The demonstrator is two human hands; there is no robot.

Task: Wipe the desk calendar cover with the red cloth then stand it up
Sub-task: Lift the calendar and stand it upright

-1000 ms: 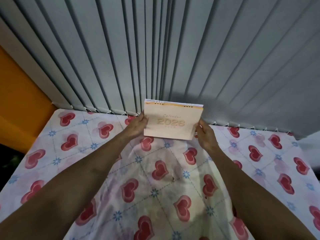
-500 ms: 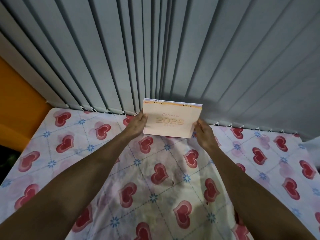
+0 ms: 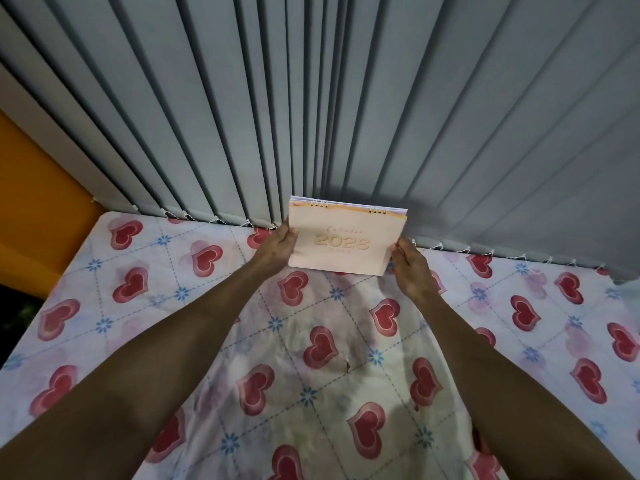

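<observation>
Head view: desk calendar [image 3: 346, 239] upright at the far edge of the bench, cover marked "2026" facing the camera, spiral binding on top, vertical blinds [image 3: 311, 98] right behind it. Left hand [image 3: 277, 249] closed on its left edge, right hand [image 3: 410, 266] closed on its right edge. Heart-print cloth [image 3: 311, 358] covers the bench.

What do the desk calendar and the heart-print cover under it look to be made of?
Desk calendar: matte peach card cover over thin paper pages, whose edges show at the top, bound by small wire loops that look metallic. Heart-print cover: soft woven fabric, judging by its wrinkles and dull, shine-free surface; the fibre cannot be told.
</observation>
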